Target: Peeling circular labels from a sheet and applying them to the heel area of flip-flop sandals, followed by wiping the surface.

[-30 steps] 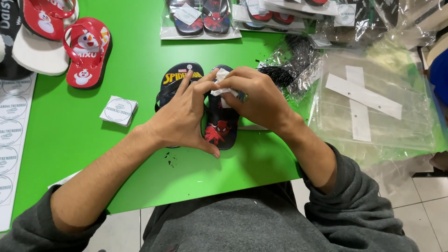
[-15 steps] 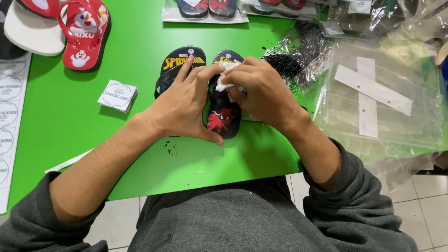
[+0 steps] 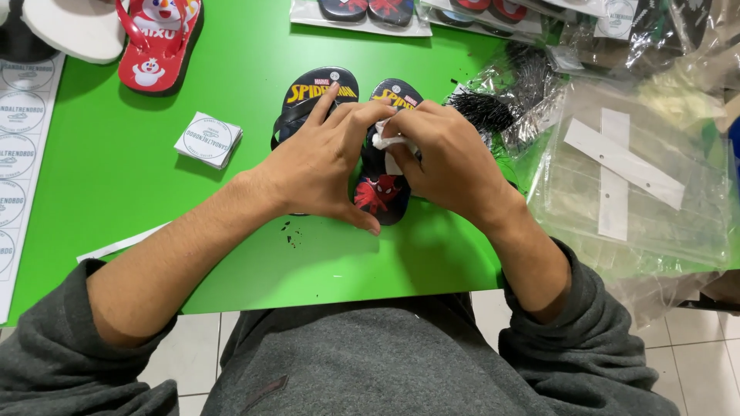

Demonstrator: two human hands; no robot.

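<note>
Two small black flip-flops with red superhero prints lie side by side on the green table (image 3: 231, 254). My left hand (image 3: 320, 162) rests over the left flip-flop (image 3: 324, 85) and presses on the right flip-flop (image 3: 383, 192), thumb at its heel. My right hand (image 3: 447, 158) covers the middle of the right flip-flop and pinches a small white scrap (image 3: 383, 140) against it.
A red flip-flop (image 3: 158, 38) and a white sole (image 3: 65, 27) lie at the far left. A small stack of round white stickers (image 3: 206, 139) sits left of my hands. Clear plastic bags (image 3: 640, 177) and black plastic fasteners (image 3: 493, 104) pile up on the right. Bagged flip-flops (image 3: 362, 11) line the far edge.
Both hands stay on the black flip-flops, with only small shifts of the fingers. The camera has tilted slightly, so the table sits higher in view.
</note>
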